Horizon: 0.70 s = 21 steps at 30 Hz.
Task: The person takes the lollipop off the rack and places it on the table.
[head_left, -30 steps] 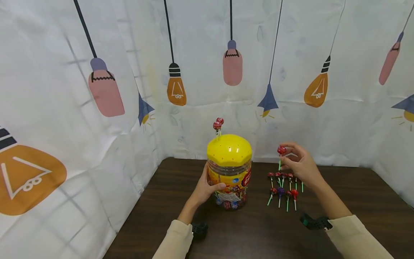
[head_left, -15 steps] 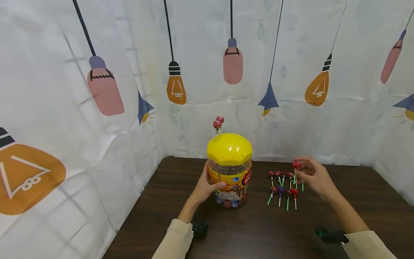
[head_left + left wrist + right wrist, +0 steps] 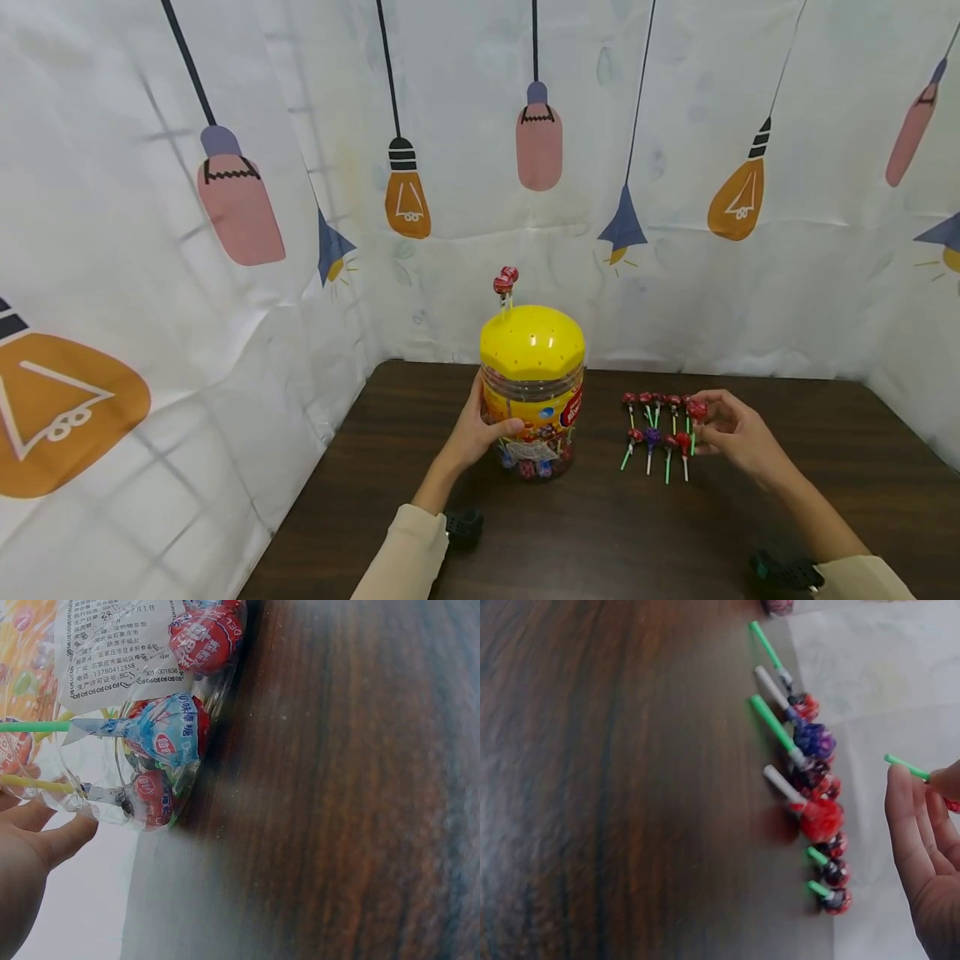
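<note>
My left hand [image 3: 474, 433] grips the side of a clear plastic jar [image 3: 534, 408], its thumb across the yellow label. Two red-wrapped lollipops [image 3: 503, 285] stand upright in the jar's yellow holed lid [image 3: 532, 340]. Through the clear wall in the left wrist view, a blue-wrapped lollipop [image 3: 171, 731] shows head down. Between the thumb and fingers of my right hand [image 3: 738, 437] is a red-wrapped lollipop [image 3: 697, 411] with a green stick, beside the right end of two rows of lollipops. The right wrist view shows its green stick [image 3: 907, 766] pointing out from the fingertips.
On the dark wooden table [image 3: 600, 533], the front row includes a purple lollipop [image 3: 652, 438] and a red lollipop [image 3: 682, 443]; several more lie behind. A white curtain [image 3: 465, 292] with printed lamps hangs along the table's back and left edges.
My right hand has moved right and down with the lollipop, from above the rows to their right end. The left hand keeps its grip on the jar.
</note>
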{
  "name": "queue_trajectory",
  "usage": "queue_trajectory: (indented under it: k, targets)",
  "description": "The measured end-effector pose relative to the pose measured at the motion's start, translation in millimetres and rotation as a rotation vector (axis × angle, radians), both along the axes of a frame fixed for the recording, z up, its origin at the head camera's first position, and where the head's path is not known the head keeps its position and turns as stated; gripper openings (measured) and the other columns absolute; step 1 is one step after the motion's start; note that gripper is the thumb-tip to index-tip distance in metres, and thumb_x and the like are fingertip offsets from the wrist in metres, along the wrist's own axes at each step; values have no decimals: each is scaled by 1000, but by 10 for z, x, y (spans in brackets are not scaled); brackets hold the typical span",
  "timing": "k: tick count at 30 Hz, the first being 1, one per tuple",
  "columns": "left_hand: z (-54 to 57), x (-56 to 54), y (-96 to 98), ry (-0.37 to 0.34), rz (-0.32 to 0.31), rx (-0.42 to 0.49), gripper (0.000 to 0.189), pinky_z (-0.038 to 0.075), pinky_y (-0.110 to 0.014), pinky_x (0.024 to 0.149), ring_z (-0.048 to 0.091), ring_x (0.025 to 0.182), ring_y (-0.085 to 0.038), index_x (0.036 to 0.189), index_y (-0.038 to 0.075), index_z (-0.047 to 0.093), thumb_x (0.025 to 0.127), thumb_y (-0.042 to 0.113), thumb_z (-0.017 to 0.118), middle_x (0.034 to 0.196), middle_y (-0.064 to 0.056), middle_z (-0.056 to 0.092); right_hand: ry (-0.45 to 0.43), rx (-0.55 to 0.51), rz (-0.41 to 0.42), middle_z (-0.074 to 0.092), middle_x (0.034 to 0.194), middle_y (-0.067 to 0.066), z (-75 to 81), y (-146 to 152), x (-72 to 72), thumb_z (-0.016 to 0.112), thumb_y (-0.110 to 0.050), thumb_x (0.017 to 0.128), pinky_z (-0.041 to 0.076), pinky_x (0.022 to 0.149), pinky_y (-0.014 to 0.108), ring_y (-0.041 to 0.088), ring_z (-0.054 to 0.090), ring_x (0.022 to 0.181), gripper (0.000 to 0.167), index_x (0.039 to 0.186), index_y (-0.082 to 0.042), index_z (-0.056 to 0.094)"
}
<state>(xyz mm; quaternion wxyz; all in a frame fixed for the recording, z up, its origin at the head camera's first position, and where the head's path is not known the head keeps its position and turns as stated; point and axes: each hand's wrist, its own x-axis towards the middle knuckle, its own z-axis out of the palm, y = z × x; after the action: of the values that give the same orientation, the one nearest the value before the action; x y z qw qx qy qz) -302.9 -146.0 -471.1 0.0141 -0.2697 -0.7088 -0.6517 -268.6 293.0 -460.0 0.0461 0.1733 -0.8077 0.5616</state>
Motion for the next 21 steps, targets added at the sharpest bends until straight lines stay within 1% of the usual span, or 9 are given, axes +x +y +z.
queue_trajectory:
  k: [3,7,10,14,21]
  targets:
    - [9,3,2,-8,0,3,102,41,-50,118,49,138,-24,162,40,8,89,43,79,157,-2,40,-30,4,5,57,98,1,-30,29,-2,58,6,99,64,68,41,16,69,80,42,138,6,42]
    - [15,9,3,-13,4,0,102,42,-50,117,49,138,-23,162,41,8,89,44,79,157,-1,41,-67,9,10,58,101,11,-72,66,-17,60,6,98,64,69,43,16,69,82,44,137,7,40]
    - [13,7,7,-19,6,2,103,42,-50,117,49,138,-22,161,44,8,88,46,80,157,0,41,-89,15,18,59,101,16,-112,98,-36,60,5,97,64,70,41,15,69,83,45,137,8,39]
    - [5,2,6,-26,7,0,104,42,-49,116,49,137,-21,160,46,8,86,48,81,157,2,41,-135,25,28,58,99,14,-169,147,-63,60,5,97,64,70,40,16,69,83,46,137,10,37]
    - [1,3,0,-15,7,-6,103,42,-50,116,50,138,-22,161,45,8,87,49,79,157,1,41,-227,68,31,56,100,16,-219,196,-100,60,4,98,64,70,40,18,68,84,47,138,7,36]
